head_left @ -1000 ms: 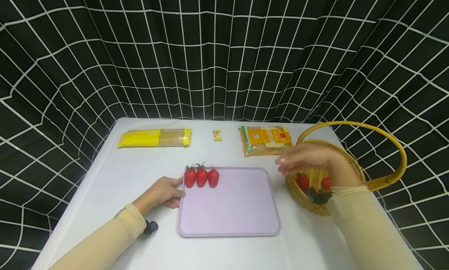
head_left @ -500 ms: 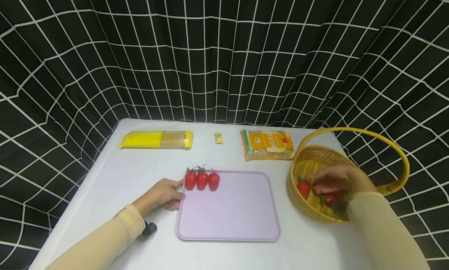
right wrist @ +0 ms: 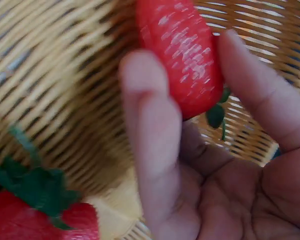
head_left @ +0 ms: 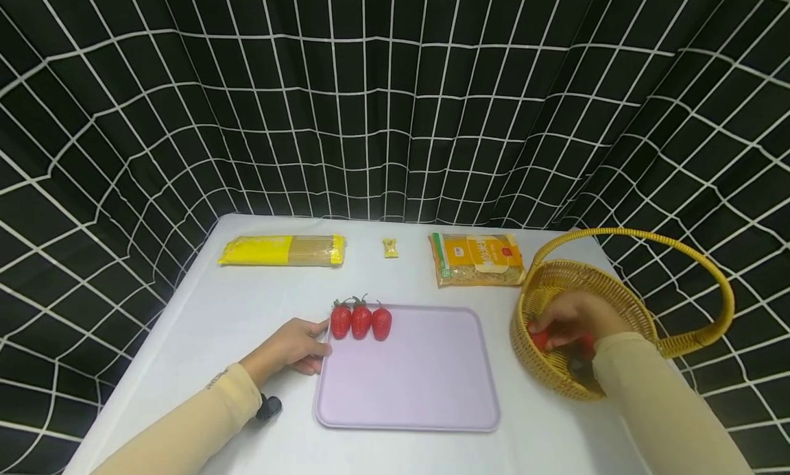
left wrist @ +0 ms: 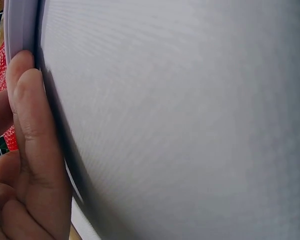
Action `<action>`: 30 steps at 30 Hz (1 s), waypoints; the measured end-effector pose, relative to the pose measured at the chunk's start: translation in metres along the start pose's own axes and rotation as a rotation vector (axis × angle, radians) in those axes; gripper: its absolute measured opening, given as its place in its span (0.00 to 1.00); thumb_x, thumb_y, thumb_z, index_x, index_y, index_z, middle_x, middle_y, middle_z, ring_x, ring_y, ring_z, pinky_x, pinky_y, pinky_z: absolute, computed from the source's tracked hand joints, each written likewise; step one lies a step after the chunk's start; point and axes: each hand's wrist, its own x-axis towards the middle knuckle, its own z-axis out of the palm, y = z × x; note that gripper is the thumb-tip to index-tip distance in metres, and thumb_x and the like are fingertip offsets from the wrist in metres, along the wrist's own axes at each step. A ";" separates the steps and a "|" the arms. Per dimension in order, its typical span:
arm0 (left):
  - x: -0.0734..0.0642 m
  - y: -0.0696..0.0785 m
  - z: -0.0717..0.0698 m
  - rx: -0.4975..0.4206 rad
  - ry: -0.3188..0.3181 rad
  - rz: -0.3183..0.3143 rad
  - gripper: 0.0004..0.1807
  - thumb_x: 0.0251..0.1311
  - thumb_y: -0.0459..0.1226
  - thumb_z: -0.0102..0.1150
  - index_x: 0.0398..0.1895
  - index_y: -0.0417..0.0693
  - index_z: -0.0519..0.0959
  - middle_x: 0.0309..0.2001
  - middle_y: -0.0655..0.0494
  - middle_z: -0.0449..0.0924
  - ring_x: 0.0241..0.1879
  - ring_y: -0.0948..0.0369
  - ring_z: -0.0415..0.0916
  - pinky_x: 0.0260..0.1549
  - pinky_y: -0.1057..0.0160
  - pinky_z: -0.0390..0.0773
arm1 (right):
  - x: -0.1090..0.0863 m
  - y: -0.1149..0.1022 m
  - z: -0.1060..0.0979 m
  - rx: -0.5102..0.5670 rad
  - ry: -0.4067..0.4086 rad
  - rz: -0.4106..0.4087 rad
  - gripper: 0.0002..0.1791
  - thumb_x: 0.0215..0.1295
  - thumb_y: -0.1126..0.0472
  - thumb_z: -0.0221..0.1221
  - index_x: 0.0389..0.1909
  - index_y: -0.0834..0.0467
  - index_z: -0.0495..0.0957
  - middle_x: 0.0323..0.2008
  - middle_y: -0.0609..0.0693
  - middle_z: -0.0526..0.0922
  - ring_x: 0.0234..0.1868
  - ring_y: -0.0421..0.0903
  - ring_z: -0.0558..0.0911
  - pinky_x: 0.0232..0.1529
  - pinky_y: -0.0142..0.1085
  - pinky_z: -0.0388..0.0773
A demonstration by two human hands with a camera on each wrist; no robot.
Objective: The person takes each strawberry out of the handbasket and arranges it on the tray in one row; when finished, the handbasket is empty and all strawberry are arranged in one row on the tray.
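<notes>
My left hand (head_left: pixel 299 347) holds the left edge of a pale purple tray (head_left: pixel 407 386). In the left wrist view, the fingers (left wrist: pixel 37 120) lie along the tray's rim (left wrist: pixel 21 25). Three red strawberries (head_left: pixel 361 321) stand side by side in the tray's far left corner, leaves pointing away. Inside a wicker basket (head_left: pixel 543 375) at the right, my right hand (head_left: pixel 577 317) grips a strawberry (right wrist: pixel 182 55) between thumb and fingers, as the right wrist view shows. Another strawberry (right wrist: pixel 35 217) with green leaves lies lower in the basket, partly cut off by that view's edge.
Along the back of the white table lie a yellow pack of noodles (head_left: pixel 282 250), a small yellow wrapped candy (head_left: pixel 389 248) and an orange food packet (head_left: pixel 478 259). The basket's tall handle (head_left: pixel 642 235) arches over its opening. Black gridded curtains (head_left: pixel 395 105) surround the table.
My right hand has moved right and down into the basket and now grips a strawberry there. The left hand stays at the tray's edge. The head view has shifted slightly.
</notes>
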 end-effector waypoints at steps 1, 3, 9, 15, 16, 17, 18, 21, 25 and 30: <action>0.000 0.001 0.000 0.003 -0.001 -0.002 0.37 0.58 0.33 0.66 0.71 0.43 0.65 0.20 0.47 0.81 0.18 0.57 0.81 0.20 0.63 0.84 | -0.002 -0.001 -0.003 -0.002 -0.017 -0.013 0.08 0.64 0.65 0.60 0.36 0.68 0.79 0.30 0.55 0.83 0.29 0.44 0.82 0.40 0.32 0.83; 0.000 0.002 -0.001 0.004 -0.003 -0.002 0.37 0.58 0.33 0.66 0.71 0.43 0.65 0.20 0.47 0.82 0.19 0.56 0.82 0.20 0.63 0.84 | -0.008 -0.004 -0.009 -0.011 -0.040 -0.051 0.08 0.65 0.64 0.60 0.36 0.67 0.80 0.31 0.54 0.83 0.30 0.44 0.82 0.39 0.31 0.82; 0.001 0.003 -0.002 0.006 -0.008 -0.004 0.37 0.58 0.34 0.66 0.71 0.43 0.64 0.20 0.47 0.82 0.19 0.56 0.82 0.21 0.63 0.84 | -0.044 -0.027 -0.018 -0.040 -0.155 -0.249 0.06 0.68 0.63 0.59 0.34 0.63 0.77 0.30 0.52 0.82 0.32 0.44 0.82 0.37 0.31 0.82; 0.003 0.001 0.000 -0.001 -0.020 -0.016 0.37 0.58 0.34 0.66 0.71 0.42 0.64 0.21 0.47 0.82 0.19 0.56 0.82 0.21 0.63 0.84 | -0.047 -0.067 0.029 -0.089 -0.116 -0.370 0.24 0.65 0.60 0.64 0.54 0.71 0.70 0.43 0.60 0.80 0.41 0.52 0.81 0.49 0.44 0.82; 0.003 0.000 -0.001 -0.002 -0.017 -0.020 0.37 0.58 0.34 0.67 0.71 0.43 0.64 0.21 0.47 0.82 0.19 0.56 0.82 0.21 0.63 0.84 | -0.041 -0.076 0.042 -0.087 -0.093 -0.373 0.27 0.63 0.60 0.65 0.55 0.71 0.68 0.45 0.61 0.79 0.42 0.52 0.81 0.50 0.45 0.82; 0.003 -0.001 -0.001 -0.005 -0.015 -0.022 0.38 0.58 0.34 0.67 0.72 0.43 0.64 0.21 0.47 0.82 0.19 0.56 0.82 0.21 0.63 0.84 | -0.034 -0.083 0.055 -0.078 -0.072 -0.373 0.29 0.62 0.60 0.66 0.57 0.71 0.67 0.46 0.62 0.78 0.43 0.53 0.82 0.51 0.47 0.81; 0.004 -0.002 -0.001 -0.005 -0.014 -0.023 0.38 0.58 0.35 0.67 0.72 0.44 0.64 0.21 0.47 0.82 0.19 0.56 0.82 0.21 0.63 0.84 | -0.025 -0.089 0.067 -0.079 -0.050 -0.373 0.30 0.61 0.60 0.67 0.57 0.71 0.67 0.47 0.62 0.78 0.43 0.53 0.82 0.51 0.47 0.81; 0.005 -0.003 0.001 -0.008 -0.017 -0.014 0.38 0.58 0.35 0.67 0.72 0.45 0.64 0.21 0.47 0.82 0.19 0.56 0.82 0.21 0.63 0.84 | -0.001 -0.101 0.103 -0.073 0.043 -0.371 0.26 0.56 0.60 0.71 0.49 0.70 0.71 0.43 0.60 0.80 0.39 0.52 0.83 0.47 0.46 0.83; 0.005 -0.002 0.002 -0.019 -0.025 -0.011 0.37 0.58 0.34 0.67 0.72 0.44 0.64 0.21 0.46 0.82 0.19 0.56 0.82 0.21 0.62 0.85 | 0.025 -0.108 0.138 -0.140 0.188 -0.349 0.21 0.53 0.58 0.73 0.41 0.65 0.76 0.36 0.55 0.81 0.36 0.49 0.81 0.41 0.40 0.84; 0.004 0.001 0.001 -0.007 -0.012 -0.025 0.37 0.58 0.34 0.67 0.72 0.45 0.64 0.21 0.46 0.81 0.19 0.57 0.82 0.21 0.63 0.85 | 0.048 -0.118 0.165 -0.237 0.327 -0.314 0.18 0.53 0.54 0.73 0.38 0.61 0.79 0.32 0.52 0.81 0.34 0.48 0.76 0.36 0.37 0.77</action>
